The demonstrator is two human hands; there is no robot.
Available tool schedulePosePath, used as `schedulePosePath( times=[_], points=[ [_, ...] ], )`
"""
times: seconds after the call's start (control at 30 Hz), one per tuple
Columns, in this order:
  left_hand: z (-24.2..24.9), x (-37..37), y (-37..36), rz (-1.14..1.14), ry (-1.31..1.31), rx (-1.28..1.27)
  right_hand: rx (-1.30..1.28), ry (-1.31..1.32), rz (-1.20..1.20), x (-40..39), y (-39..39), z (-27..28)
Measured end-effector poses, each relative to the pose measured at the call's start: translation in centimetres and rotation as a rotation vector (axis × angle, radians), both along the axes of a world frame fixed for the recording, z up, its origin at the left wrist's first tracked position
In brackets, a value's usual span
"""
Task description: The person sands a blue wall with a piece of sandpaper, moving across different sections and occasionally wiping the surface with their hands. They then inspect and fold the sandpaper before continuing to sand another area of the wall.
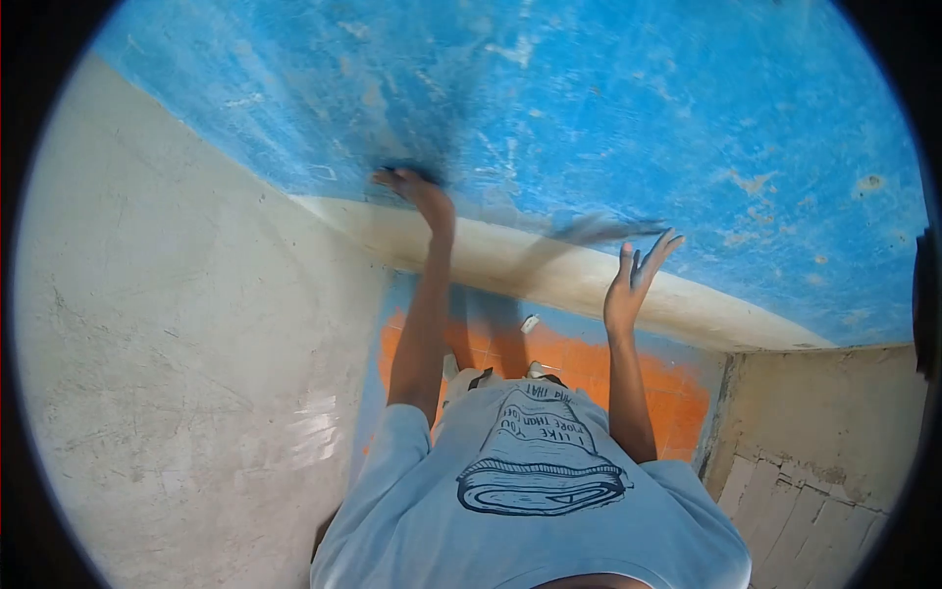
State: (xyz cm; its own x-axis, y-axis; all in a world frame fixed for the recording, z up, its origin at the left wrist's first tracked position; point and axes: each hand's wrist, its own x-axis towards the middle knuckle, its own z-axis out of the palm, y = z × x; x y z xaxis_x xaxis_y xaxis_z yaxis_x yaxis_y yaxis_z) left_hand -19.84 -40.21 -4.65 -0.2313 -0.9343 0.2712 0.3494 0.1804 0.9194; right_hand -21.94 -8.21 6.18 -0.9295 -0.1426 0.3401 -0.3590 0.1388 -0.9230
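Against the blue wall (589,108), just above its cream lower band (549,265), my left hand (417,196) is raised, bent back at the wrist, with a dark shadow beside it. Its fingers are partly hidden, and nothing shows in it. My right hand (638,280) is held up farther right, near the lower part of the wall, fingers stretched and thumb apart, holding nothing. Whether its fingertips touch the wall is unclear. Its shadow falls on the wall to the left.
A grey wall (186,324) stands at the left, and a rough wall (824,402) at the right. Below is an orange tiled floor (657,393) with blue edges. A small white object (530,323) lies beyond my feet.
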Motion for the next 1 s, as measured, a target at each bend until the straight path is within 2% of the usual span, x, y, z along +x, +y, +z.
schedulePosePath(
  times=[0.07,0.13,0.17,0.2,0.27,0.37,0.43,0.5,0.6,0.67,0.73,0.77,0.83,0.93,1.0],
  points=[
    [3.9,0.0,-0.5,0.072,0.028,0.026,-0.018,-0.025,0.016,1.6,-2.7,-0.5],
    [6.5,-0.9,4.6,0.156,-0.088,-0.032,-0.047,-0.029,0.054,2.9,-5.7,-0.7],
    [5.6,-1.5,7.9,0.13,-0.175,-0.053,-0.019,0.007,0.036,3.3,-7.1,-0.6],
    [1.1,-2.6,10.3,0.01,-0.386,-0.121,-0.023,0.048,0.015,3.4,-8.3,-0.4],
    [1.2,0.7,14.7,-0.27,-0.509,-0.42,-0.023,0.127,-0.024,3.4,-10.2,0.1],
    [0.3,2.1,8.1,-0.196,-0.362,-0.249,-0.056,0.162,-0.029,3.8,-12.5,1.0],
    [2.2,3.7,-1.4,0.042,-0.266,-0.116,-0.033,0.127,-0.014,4.4,-13.3,0.8],
    [3.3,6.1,-11.9,0.181,-0.225,-0.103,-0.034,0.079,0.018,5.4,-14.5,0.3],
    [10.6,10.2,-15.2,0.06,-0.042,0.191,0.034,0.009,0.063,7.3,-17.3,-1.5],
    [5.1,6.5,-14.6,0.232,-0.154,-0.048,0.03,0.039,0.127,8.7,-19.8,-1.5],
    [4.1,6.4,-7.6,0.038,-0.279,-0.055,0.049,0.072,0.156,9.5,-21.9,-1.5],
    [2.9,7.0,-4.8,-0.072,-0.515,-0.161,0.067,0.094,0.149,9.5,-23.0,-1.4],
    [-0.9,8.1,-4.9,-0.206,-0.608,-0.167,0.105,0.109,0.111,9.8,-24.8,-0.8],
    [-4.1,7.9,-13.7,-0.2,-0.298,0.097,0.153,0.097,0.065,10.2,-25.7,-0.2],
    [0.4,11.3,-21.5,-0.058,-0.225,0.143,0.156,0.088,0.092,10.2,-25.6,-0.4]
  ],
)
